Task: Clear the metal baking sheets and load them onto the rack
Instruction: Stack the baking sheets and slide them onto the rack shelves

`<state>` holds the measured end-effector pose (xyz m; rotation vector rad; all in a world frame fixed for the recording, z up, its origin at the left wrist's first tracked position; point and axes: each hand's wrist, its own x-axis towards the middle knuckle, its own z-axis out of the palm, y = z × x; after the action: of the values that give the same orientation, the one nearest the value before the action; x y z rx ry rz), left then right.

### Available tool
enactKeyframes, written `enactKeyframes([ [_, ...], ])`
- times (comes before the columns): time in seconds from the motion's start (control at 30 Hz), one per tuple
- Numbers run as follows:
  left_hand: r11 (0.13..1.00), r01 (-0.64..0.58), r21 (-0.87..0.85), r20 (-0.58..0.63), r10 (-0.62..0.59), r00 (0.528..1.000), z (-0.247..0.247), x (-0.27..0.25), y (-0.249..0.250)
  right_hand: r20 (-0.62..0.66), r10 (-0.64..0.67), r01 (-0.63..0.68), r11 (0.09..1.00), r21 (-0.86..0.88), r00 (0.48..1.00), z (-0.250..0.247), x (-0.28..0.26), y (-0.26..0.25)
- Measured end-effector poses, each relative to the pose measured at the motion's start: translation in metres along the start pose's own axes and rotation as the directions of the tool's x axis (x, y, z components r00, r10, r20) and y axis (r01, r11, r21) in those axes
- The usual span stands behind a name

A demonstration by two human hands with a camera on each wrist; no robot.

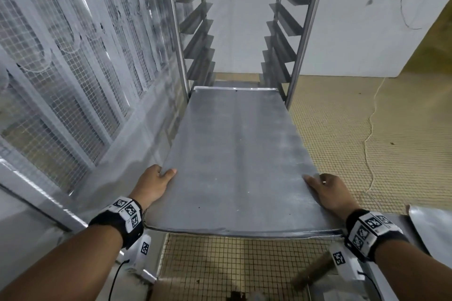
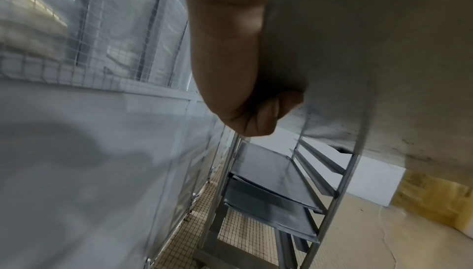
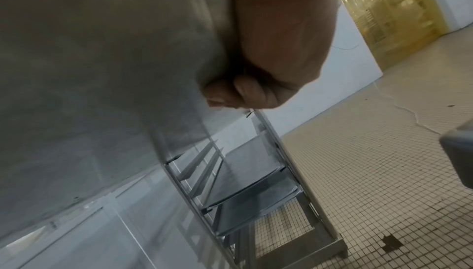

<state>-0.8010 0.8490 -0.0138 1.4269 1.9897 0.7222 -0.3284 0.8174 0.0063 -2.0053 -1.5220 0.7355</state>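
Note:
A large grey metal baking sheet (image 1: 234, 154) is held level in front of me, its far end between the uprights of the steel rack (image 1: 303, 32). My left hand (image 1: 159, 178) grips the sheet's left edge, thumb on top, fingers curled underneath (image 2: 261, 115). My right hand (image 1: 322, 188) grips the right edge the same way, with its fingers (image 3: 238, 93) curled under the sheet (image 3: 102, 71). Lower in the rack (image 2: 340, 182) lie two loaded sheets (image 2: 271, 180), also seen in the right wrist view as sheets (image 3: 250, 184).
A mesh-covered window wall (image 1: 73, 68) runs close along the left of the rack. Tiled floor (image 1: 342, 142) with a loose cord (image 1: 369, 137) lies to the right. Another metal sheet's corner (image 1: 430, 225) shows at the near right. A white wall (image 1: 367, 19) stands behind.

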Motion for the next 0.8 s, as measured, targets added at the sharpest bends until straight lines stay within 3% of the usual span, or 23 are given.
enactKeyframes([
  [0.17,0.999,-0.018,0.045,0.003,0.018,1.0,0.018,0.021,-0.014,0.055,0.053,-0.051,0.998,-0.038,0.997,0.016,0.017,0.008],
  [0.63,0.988,0.13,0.079,0.078,-0.136,0.988,0.046,0.088,0.001,0.1,0.135,-0.13,0.99,-0.048,0.986,0.042,0.106,0.015],
  [0.8,0.983,0.157,0.095,0.045,-0.162,0.986,0.057,0.104,0.006,0.113,0.166,-0.163,0.986,-0.036,0.98,0.046,0.127,0.01],
])
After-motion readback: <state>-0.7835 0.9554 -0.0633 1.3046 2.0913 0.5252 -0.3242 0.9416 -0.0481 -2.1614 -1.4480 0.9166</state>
